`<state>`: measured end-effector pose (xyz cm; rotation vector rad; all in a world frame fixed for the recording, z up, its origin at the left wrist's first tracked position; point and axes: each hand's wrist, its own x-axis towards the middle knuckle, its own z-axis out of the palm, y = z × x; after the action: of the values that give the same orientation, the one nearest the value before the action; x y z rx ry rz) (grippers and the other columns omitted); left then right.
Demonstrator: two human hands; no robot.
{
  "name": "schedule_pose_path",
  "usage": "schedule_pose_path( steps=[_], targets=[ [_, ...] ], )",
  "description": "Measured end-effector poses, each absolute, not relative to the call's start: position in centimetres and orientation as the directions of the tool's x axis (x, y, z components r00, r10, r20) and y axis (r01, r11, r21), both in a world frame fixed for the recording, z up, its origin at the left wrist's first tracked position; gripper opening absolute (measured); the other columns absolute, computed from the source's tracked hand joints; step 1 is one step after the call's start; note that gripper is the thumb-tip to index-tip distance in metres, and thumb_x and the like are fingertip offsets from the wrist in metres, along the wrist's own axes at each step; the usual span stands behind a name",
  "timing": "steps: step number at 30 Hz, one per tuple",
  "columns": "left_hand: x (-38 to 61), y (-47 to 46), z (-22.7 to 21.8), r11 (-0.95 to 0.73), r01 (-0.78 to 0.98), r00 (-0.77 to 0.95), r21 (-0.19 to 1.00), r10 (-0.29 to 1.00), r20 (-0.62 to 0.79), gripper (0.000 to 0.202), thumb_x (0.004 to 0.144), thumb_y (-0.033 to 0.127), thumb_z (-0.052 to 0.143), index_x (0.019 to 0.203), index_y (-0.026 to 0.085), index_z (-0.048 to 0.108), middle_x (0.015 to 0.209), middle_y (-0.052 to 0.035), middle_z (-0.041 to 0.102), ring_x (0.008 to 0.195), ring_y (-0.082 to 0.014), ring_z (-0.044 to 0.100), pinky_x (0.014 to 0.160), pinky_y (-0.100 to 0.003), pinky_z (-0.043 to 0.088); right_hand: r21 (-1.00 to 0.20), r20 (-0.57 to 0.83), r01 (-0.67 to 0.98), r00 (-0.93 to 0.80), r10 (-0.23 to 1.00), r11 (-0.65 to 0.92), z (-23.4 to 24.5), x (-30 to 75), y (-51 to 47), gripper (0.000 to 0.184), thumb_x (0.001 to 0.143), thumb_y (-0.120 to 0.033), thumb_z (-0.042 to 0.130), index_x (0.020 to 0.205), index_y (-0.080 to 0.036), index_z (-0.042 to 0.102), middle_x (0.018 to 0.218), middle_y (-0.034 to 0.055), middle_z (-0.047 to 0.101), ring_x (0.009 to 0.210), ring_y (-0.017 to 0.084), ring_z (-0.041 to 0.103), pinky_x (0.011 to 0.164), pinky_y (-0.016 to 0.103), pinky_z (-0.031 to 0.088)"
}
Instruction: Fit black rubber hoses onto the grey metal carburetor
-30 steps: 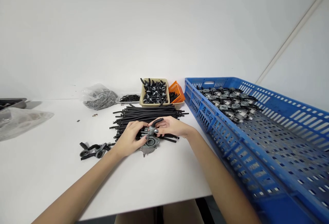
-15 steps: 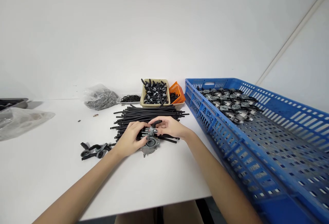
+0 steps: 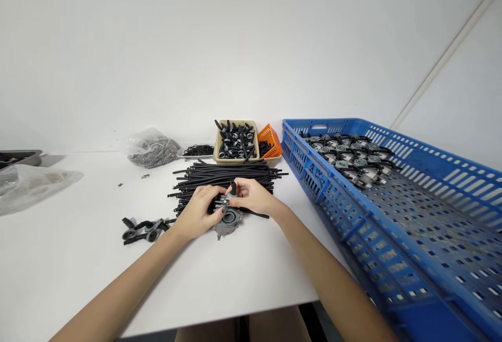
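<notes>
A grey metal carburetor (image 3: 228,220) rests on the white table in front of me, its round opening facing up toward me. My left hand (image 3: 201,212) is closed around its left side, with the thumb near the top. At the upper end is a black rubber elbow (image 3: 234,188) with a grey collar, which my right hand (image 3: 251,196) pinches between thumb and fingers. The exact contact between elbow and carburetor is hidden by my fingers. Just beyond both hands lies a pile of long black hoses (image 3: 219,173).
Left of my forearm lie several black elbows with grey rings (image 3: 152,235). At the back are a bag of small metal parts (image 3: 153,148), a cream bin (image 3: 255,138) of black fittings and an orange basket (image 3: 270,135). A large blue crate (image 3: 333,195) with finished-looking carburetors (image 3: 353,156) stands right.
My right hand has turned the black elbow, which pointed to the right and now stands more upright. My right thumb has shifted left over the carburetor's top. My left hand is nearly unmoved.
</notes>
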<state>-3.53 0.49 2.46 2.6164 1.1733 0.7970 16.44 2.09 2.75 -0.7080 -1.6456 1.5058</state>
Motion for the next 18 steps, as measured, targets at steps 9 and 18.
schedule_pose_path(
  steps=[9, 18],
  targets=[
    [-3.7, 0.6, 2.3, -0.679, 0.65, 0.554, 0.341, 0.73, 0.4, 0.031, 0.085, 0.032, 0.043, 0.108, 0.019, 0.058, 0.106, -0.0089, 0.067, 0.1, -0.0267, 0.058, 0.091, -0.041, 0.041, -0.992, 0.129, -0.079, -0.654, 0.745, 0.103, 3.7, 18.0, 2.2, 0.048, 0.065, -0.051, 0.079, 0.091, -0.013, 0.065, 0.086, 0.0035, 0.061, 0.073, 0.012, 0.054, 0.07, 0.027, 0.044],
    [-3.6, 0.6, 2.3, -0.666, 0.647, 0.535, 0.371, 0.744, 0.401, 0.033, 0.083, 0.033, 0.045, 0.108, 0.018, 0.059, 0.107, -0.0091, 0.067, 0.102, -0.0277, 0.06, 0.094, -0.043, 0.04, -0.99, 0.138, -0.054, -0.583, 0.801, 0.131, 2.9, 17.2, 2.2, 0.052, 0.062, -0.054, 0.08, 0.088, -0.015, 0.059, 0.081, 0.0015, 0.06, 0.072, 0.013, 0.056, 0.07, 0.027, 0.046]
  ],
)
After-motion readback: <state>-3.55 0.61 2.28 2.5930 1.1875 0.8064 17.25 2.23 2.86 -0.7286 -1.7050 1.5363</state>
